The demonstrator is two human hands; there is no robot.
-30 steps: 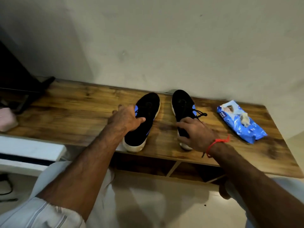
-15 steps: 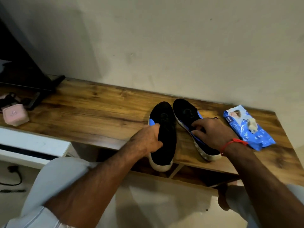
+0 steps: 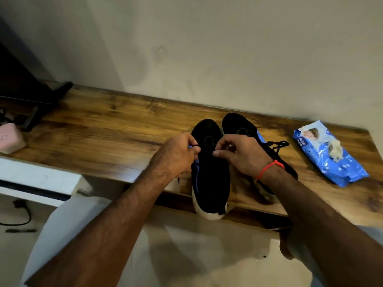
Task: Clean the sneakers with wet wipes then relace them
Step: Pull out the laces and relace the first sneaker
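In the head view, your left hand (image 3: pixel 178 156) pinches a black lace (image 3: pixel 193 146) at the left edge of the near sneaker (image 3: pixel 210 172); your right hand (image 3: pixel 241 155) has curled fingers pinched together over the same shoe's lacing, though what they hold cannot be told. Two sneakers lie side by side on the wooden table (image 3: pixel 103 133), the second sneaker (image 3: pixel 238 126) just beside the first. One wet wipes pack (image 3: pixel 329 154) lies well apart to the right.
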